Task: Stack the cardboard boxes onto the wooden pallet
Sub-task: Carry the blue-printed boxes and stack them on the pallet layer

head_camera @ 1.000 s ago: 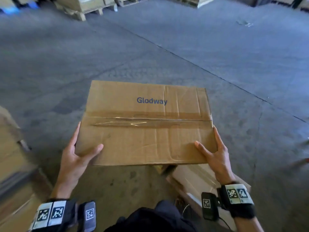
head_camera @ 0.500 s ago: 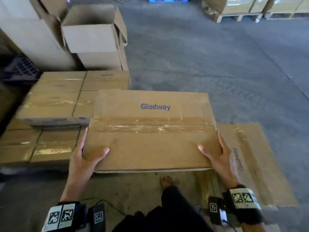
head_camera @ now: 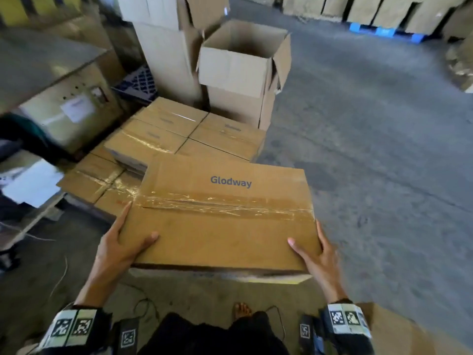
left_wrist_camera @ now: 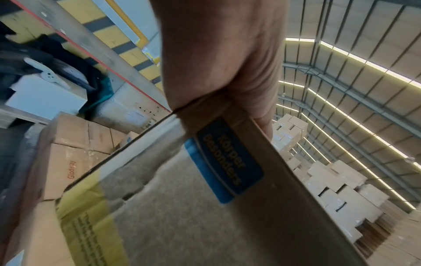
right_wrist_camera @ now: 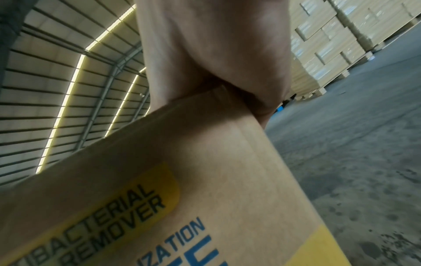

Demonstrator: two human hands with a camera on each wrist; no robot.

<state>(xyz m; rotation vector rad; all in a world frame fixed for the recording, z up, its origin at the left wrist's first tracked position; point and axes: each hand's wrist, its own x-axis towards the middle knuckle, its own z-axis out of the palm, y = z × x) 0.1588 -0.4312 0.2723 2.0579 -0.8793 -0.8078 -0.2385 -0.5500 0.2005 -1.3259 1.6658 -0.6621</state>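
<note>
carried box: flat brown cardboard box (head_camera: 220, 216) with blue "Glodway" print and clear tape along the top seam, held level in the air, near centre, above grey concrete floor (head_camera: 384, 175)
left hand: left hand (head_camera: 120, 249) clamps the box's near-left corner, thumb on top face, fingers straight along the left side; left wrist view shows the palm (left_wrist_camera: 227, 59) pressed on the box edge beside a blue label
right hand: right hand (head_camera: 317, 254) mirrors it on the near-right corner, thumb on top, fingers along the right side; right wrist view shows the hand (right_wrist_camera: 216, 54) wrapped over the corner of the box (right_wrist_camera: 205, 180)
grip state: both hands holding the box; no slack visible
stack: taped brown boxes of the same type (head_camera: 179, 134) sit in layers just beyond and left of the carried box; its far-left corner overlaps them in the head view, contact cannot tell
pallet: hidden under the stack, not visible
behind stack: open-topped plain cardboard carton (head_camera: 243, 62) on another carton, taller cartons to its left
left: grey metal table (head_camera: 46, 62), blurred
far right: pallets of stacked cartons (head_camera: 384, 11) along the wall
near: person's bare foot (head_camera: 242, 311) on the floor below the box; flat cardboard sheet (head_camera: 399, 334) at near right
</note>
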